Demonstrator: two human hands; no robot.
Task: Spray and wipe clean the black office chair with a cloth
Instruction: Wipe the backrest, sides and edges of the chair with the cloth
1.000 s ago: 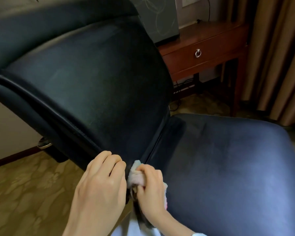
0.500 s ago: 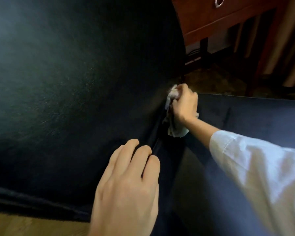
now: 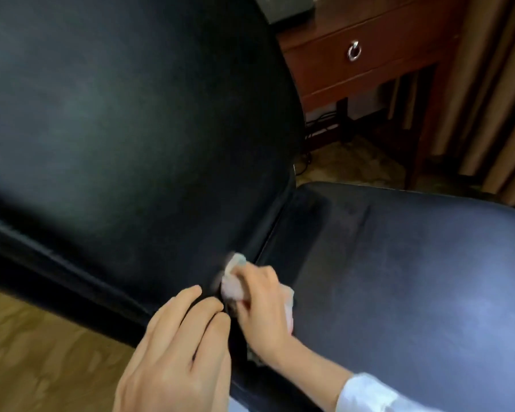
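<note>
The black office chair fills most of the view, its backrest [image 3: 125, 123] on the left and its seat [image 3: 399, 263] on the right. My right hand [image 3: 259, 304] grips a crumpled pale cloth [image 3: 231, 275] and presses it into the crease where backrest and seat meet, near the crease's near end. My left hand [image 3: 179, 352] rests with its fingers on the lower edge of the backrest, just left of the cloth. The cloth is blurred. No spray bottle is in view.
A dark wooden desk with a ring-pull drawer [image 3: 354, 52] stands behind the chair at the upper right. Cables [image 3: 318, 126] hang below it. Tan curtains [image 3: 500, 93] hang at the right edge. Patterned carpet [image 3: 42, 352] lies at the lower left.
My right hand with the cloth slid along the crease to its far end and has come back to the near end, beside my left hand. The view has pulled back from the backrest.
</note>
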